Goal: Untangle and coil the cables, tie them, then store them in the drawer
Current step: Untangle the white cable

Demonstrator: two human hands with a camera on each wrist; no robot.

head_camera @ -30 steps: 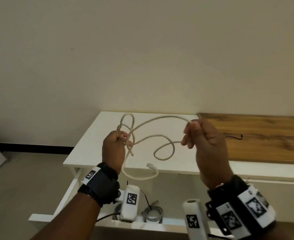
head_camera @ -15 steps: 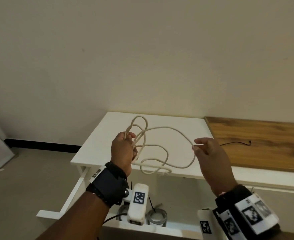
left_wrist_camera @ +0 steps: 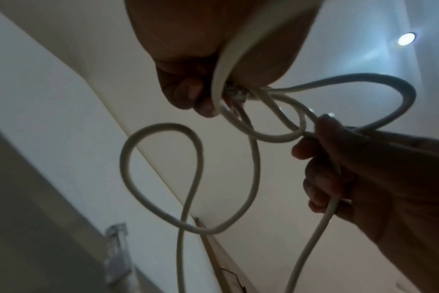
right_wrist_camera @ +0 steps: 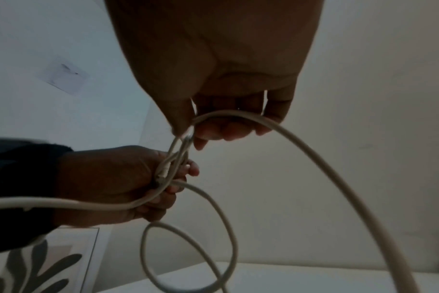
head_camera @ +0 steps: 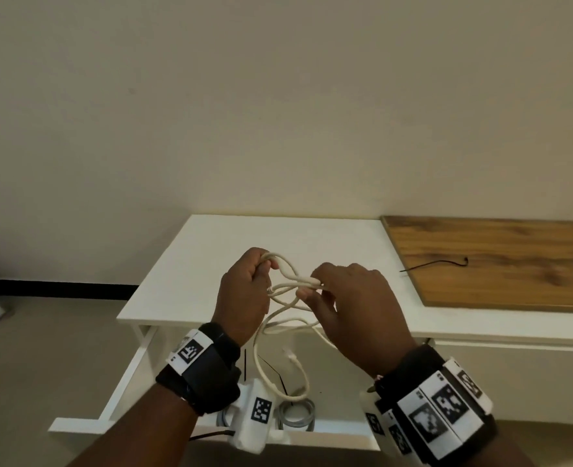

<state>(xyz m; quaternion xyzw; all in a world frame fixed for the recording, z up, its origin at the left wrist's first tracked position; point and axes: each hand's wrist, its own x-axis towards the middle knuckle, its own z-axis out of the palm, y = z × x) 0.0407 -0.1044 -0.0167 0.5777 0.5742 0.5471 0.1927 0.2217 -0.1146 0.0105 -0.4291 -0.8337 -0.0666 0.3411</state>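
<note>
The left hand [head_camera: 244,298] is clutching several strands of the white cable [head_camera: 288,284] in curled fingers, a little left of the frame's centre in the head view. The right hand [head_camera: 356,311] is pinching the same cable between thumb and fingertips just to the right of it, the two hands nearly touching. In the left wrist view the left hand [left_wrist_camera: 201,65] is gripping the gathered strands together with a small clear connector [left_wrist_camera: 234,93], and the white cable [left_wrist_camera: 163,178] is drooping in a wide loop toward the lower middle of the frame, while the right hand [left_wrist_camera: 379,178] is reaching in from the right edge with its fingers wrapped round two strands. In the right wrist view the right hand [right_wrist_camera: 226,79] is filling the upper centre, nipping the white cable [right_wrist_camera: 313,158] at its fingertips, and the left hand [right_wrist_camera: 113,184] is gripping the bundle at centre left.

Below the hands in the head view, cable loops are hanging down in front of the white table [head_camera: 194,264] and over the open drawer [head_camera: 312,436] at the lower centre, where a grey coiled cable [head_camera: 295,412] is lying. A wooden board [head_camera: 514,264] is sitting on the table at the right edge, with a thin black tie [head_camera: 437,264] lying on it. Black wrist straps with printed markers are showing at the bottom of the frame.
</note>
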